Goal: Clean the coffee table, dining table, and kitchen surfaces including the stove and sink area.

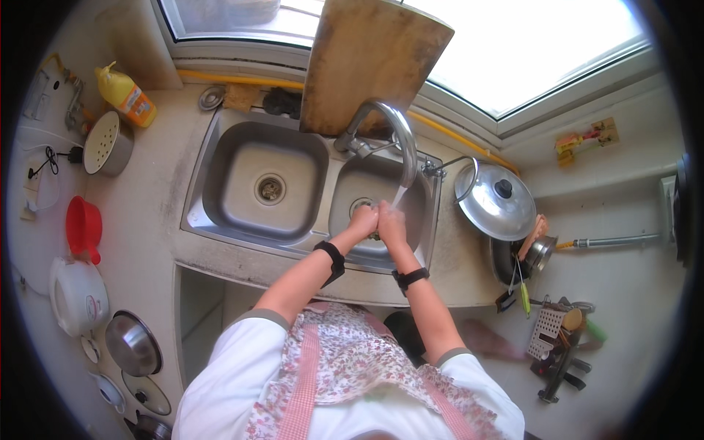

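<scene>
Water runs from the curved chrome faucet (410,143) onto my right hand (391,224). Pressed close beside it is my left hand (363,221), with its fingers curled. Both are over the right basin (352,179) of a stainless steel double sink. Motion blur and the hands themselves hide whether anything is between the fingers. Behind them the basin's drain (360,204) is partly covered. A small greenish patch shows just below the hands, too unclear to name. In the left basin (231,165) I see a drain strainer (270,190) with bits of debris in it.
A wooden cutting board (368,60) leans upright behind the faucet. To the right stands a pan with a domed metal lid (489,206). On the left are a yellow bottle (129,96), a red plastic ladle (83,223) and a steel bowl (132,344). Utensils hang on a wall rack (561,357).
</scene>
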Tool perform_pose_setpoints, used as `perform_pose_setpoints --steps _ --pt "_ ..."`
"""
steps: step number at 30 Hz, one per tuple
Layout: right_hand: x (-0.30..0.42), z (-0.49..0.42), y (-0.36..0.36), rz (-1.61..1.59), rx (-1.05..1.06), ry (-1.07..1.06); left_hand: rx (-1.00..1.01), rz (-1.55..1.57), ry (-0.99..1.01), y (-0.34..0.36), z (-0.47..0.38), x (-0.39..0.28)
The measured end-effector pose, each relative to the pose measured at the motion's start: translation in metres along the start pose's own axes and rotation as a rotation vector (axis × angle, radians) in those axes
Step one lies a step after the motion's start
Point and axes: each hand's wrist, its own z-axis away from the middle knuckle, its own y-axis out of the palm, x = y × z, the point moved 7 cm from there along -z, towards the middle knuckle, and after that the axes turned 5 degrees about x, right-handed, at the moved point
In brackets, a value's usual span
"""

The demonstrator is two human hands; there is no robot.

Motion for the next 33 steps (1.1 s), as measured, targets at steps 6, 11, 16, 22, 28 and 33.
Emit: perform_pose_setpoints --steps 6,11,16,22,28,33 --pt "0.030 0.010 -0.013 0.597 0.033 -0.239 -0.031 0.017 -0.193 -0.003 0.008 -0.007" --pt "-0.004 0.008 -0.001 0.431 0.178 0.151 -0.031 0.008 -0.187 -0.007 0.011 -0.017" --pt "-0.031 0.016 0.013 -0.095 0.336 0.511 0.041 -0.040 0.041 -0.016 0.019 -0.045" --pt "0.004 0.039 0.036 -1.723 0.348 0.855 -0.105 -0.333 0.383 -0.015 0.029 -0.069" --pt "0.031 0.029 0.021 -1.945 0.172 0.728 0.056 -0.601 0.552 -0.008 0.034 -0.079" --pt "0.033 0.018 -0.004 -2.146 0.298 0.593 0.270 -0.071 0.601 -0.029 -0.001 -0.100"
